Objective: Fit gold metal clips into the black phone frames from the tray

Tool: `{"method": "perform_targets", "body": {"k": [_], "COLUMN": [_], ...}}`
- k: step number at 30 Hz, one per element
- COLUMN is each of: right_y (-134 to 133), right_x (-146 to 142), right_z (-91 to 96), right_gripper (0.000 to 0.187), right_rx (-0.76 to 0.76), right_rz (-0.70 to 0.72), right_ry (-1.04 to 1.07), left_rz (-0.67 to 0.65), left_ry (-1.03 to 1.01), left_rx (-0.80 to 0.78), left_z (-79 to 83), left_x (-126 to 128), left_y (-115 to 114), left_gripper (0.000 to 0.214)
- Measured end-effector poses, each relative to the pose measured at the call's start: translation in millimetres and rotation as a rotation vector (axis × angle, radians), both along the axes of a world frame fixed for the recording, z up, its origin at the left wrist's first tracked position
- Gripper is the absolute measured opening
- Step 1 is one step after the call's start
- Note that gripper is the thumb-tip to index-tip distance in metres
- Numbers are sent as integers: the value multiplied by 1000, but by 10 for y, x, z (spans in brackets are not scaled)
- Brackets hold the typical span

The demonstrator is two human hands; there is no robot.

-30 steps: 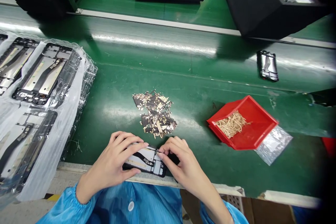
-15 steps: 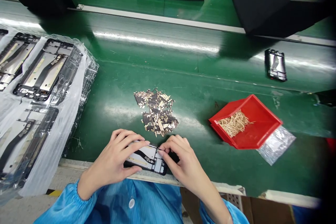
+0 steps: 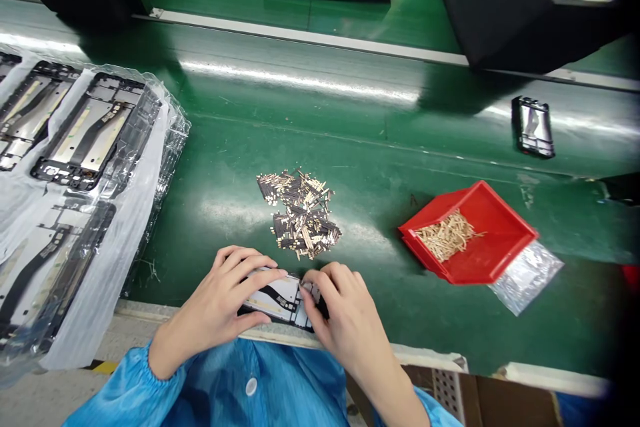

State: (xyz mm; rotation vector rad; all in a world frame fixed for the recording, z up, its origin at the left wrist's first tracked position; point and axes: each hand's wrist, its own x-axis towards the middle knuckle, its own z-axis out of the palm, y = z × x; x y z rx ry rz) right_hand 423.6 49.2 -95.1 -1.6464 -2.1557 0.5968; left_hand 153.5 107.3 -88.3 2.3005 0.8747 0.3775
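Observation:
A black phone frame (image 3: 278,298) lies at the near edge of the green bench. My left hand (image 3: 220,303) is closed round its left end, fingers curled over the top and thumb under the near side. My right hand (image 3: 340,310) presses on the frame's right end with bent fingers; whether a small part sits under its fingertips is hidden. Just beyond my hands lies a loose heap of small gold and black metal strips (image 3: 300,213).
A red bin (image 3: 500,240) of thin gold parts sits to the right, with a clear plastic bag (image 3: 527,273) beside it. Plastic-wrapped trays of phone frames (image 3: 70,167) fill the left. One phone frame (image 3: 534,125) lies far right. Black boxes (image 3: 520,7) stand behind.
My right hand has dropped from pinching at the frame's top right corner to pressing flat over its right end. The left hand has held still. The view has shifted slightly.

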Motion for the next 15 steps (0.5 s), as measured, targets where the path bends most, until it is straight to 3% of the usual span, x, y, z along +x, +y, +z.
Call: {"method": "perform_targets", "body": {"k": [3,6,9,13,15], "right_y": [-18,-34,-73,-121,-127], "right_x": [-8,5,0,-44,-69], "right_z": [17,48,90,119,121], "right_gripper": [37,25,14,26,33], "right_rx": [23,-24,-201,-486,-545], "right_rz": [-119,-136,-128,-239,-289], "right_ry": [-47,94,347,671,770], "left_rz": [-6,2,14,57,70], "left_ry": [-29,-108,-225,-269,-244], "left_rx": [5,44,109,178,190], "left_z": [-6,-16,-10,62,105], "left_x": [-11,-14,-6,29,53], "left_y": [2,-12,-47,-103,-134], "left_gripper": [62,45,33,33,33]}}
